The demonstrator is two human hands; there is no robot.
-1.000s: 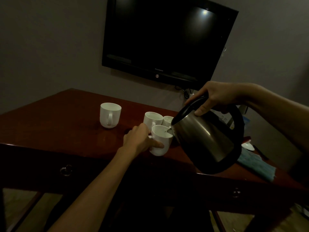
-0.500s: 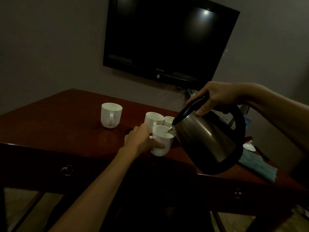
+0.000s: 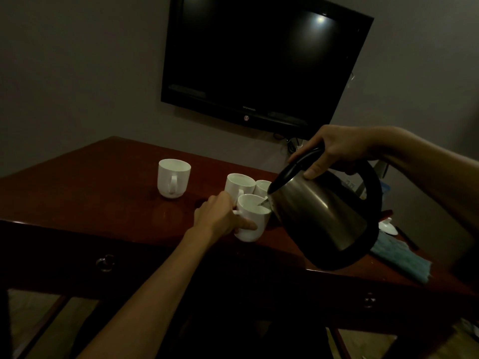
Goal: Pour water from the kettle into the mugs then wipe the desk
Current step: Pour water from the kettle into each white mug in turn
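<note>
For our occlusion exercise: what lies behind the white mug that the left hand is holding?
Behind the held mug stand two more white mugs, close together. The kettle covers part of the right one; how full either is cannot be told.

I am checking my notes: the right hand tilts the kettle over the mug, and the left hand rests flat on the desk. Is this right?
Not quite. In the head view the left hand grips the mug being filled, not the desk. The right hand does tilt the kettle over it.
</note>
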